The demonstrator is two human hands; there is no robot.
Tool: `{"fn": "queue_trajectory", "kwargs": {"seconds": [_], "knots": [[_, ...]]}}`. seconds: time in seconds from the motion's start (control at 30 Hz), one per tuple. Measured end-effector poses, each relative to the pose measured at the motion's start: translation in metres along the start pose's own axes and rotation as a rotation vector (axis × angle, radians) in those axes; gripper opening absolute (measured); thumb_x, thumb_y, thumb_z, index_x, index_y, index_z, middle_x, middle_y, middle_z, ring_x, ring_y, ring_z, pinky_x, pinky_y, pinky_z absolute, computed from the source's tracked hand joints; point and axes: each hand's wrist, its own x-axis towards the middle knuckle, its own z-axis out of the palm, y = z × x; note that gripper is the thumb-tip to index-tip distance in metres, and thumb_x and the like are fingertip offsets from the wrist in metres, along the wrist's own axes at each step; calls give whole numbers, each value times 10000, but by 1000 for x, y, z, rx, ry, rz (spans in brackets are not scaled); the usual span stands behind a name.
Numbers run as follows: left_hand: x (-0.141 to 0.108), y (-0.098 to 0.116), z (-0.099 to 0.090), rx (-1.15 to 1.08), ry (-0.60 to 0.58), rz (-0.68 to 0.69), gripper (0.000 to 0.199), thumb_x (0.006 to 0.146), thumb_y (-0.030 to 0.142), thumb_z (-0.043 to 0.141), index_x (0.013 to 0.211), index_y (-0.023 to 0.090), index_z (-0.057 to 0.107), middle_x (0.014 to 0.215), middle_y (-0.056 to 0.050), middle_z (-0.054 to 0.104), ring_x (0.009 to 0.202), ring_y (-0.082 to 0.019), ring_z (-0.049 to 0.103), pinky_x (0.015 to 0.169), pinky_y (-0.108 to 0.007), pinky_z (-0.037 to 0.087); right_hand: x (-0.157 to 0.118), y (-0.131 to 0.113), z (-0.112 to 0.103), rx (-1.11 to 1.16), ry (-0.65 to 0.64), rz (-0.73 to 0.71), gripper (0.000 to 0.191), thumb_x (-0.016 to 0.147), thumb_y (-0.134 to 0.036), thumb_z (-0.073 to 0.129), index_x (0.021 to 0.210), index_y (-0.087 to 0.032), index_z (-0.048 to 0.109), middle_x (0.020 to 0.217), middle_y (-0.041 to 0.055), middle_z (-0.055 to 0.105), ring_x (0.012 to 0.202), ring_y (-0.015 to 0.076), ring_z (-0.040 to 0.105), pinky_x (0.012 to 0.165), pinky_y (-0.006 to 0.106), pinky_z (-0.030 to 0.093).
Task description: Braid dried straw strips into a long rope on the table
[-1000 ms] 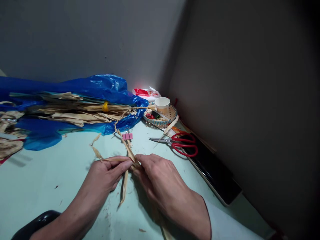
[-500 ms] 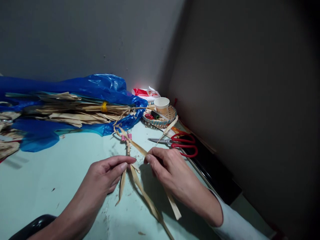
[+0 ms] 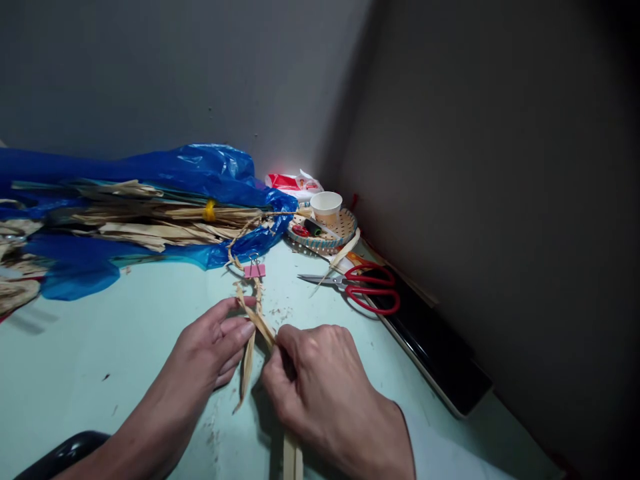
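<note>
A thin braid of pale dried husk [image 3: 259, 293] runs down from a pink binder clip [image 3: 255, 271] near the blue bag. My left hand [image 3: 213, 343] pinches the braid's lower end between thumb and fingers, its index finger lying behind the strands. One short loose strip [image 3: 247, 373] hangs below that thumb. My right hand [image 3: 323, 390] is closed around a longer husk strip [image 3: 265, 330], which crosses the braid at a slant. Flat strip ends [image 3: 293, 457] come out beneath the right hand. The inside of its grip is hidden.
Red-handled scissors [image 3: 373, 287] lie right of the braid, by a black flat object [image 3: 430, 347]. A woven basket [image 3: 345, 230] holds a paper cup [image 3: 326, 207] and a thread spool [image 3: 313, 228]. A blue plastic bag [image 3: 200, 160] surrounds husk bundles [image 3: 175, 217]. Walls rise behind and right.
My right hand has come down and toward me with the husk strip, whose upper end has slid down off the clip area. My left index finger has shifted up behind the strands.
</note>
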Motion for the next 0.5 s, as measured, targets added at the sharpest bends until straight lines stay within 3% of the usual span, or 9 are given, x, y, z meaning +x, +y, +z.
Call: {"fn": "queue_trajectory", "kwargs": {"seconds": [0.1,0.27,0.5], "knots": [[-2,-1,0,-23,-20,-22,467,673,342,774,1110,256,631,863,16,740,630,-104,636,543,-173,425,-1,-1,0,-40,-14,-22,240,896,-277,387,762,-192,568,659,58,588,636,196,473,616,344,195],[-1,-1,0,-15,19,-49,516,620,361,812,1100,261,652,913,-3,752,742,-151,683,644,-227,501,-2,-5,2,-82,-97,-64,222,879,-252,396,877,-185,608,696,81,641,646,227,544,609,353,200],[1,1,1,63,28,11,410,617,397,804,973,212,721,661,4,686,518,-143,573,476,-237,420,-4,-7,1,-90,-201,-174,258,874,-270,406,980,-159,613,749,109,678,625,246,565,576,356,213]]}}
